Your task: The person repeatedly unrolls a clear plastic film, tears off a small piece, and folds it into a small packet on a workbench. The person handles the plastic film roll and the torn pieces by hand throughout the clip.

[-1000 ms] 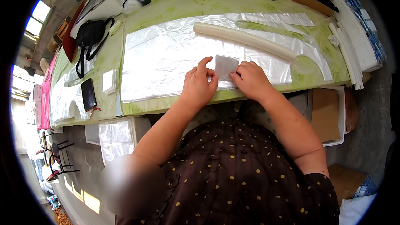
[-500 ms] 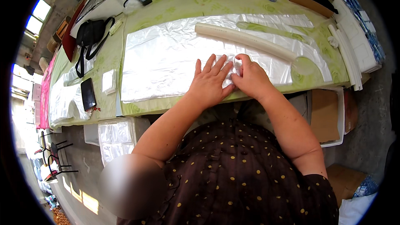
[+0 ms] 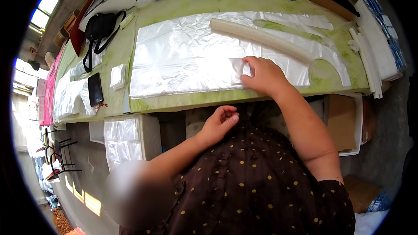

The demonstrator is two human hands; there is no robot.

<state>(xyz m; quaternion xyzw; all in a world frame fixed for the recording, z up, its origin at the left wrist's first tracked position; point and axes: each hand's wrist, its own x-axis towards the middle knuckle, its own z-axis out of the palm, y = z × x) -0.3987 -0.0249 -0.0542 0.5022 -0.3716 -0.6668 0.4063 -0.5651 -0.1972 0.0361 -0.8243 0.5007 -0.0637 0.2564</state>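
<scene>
A stack of flat, clear plastic bags lies spread over the table in front of me. On its near edge, a small folded plastic bag rests, and my right hand pinches its right end between thumb and fingers. My left hand is off the table, in front of my body below the table's edge, with its fingers curled in and nothing visible in them. A long pale tube lies across the sheets beyond my right hand.
The green patterned tablecloth covers the table. At left are a phone, a small white packet stack and a black bag. A white bin with cardboard stands under the right side. White rolls lean at the right edge.
My left hand has lifted off the plastic and drawn back toward my body, its fingers going from spread to curled. My right hand stays at the folded bag. The view has shifted slightly.
</scene>
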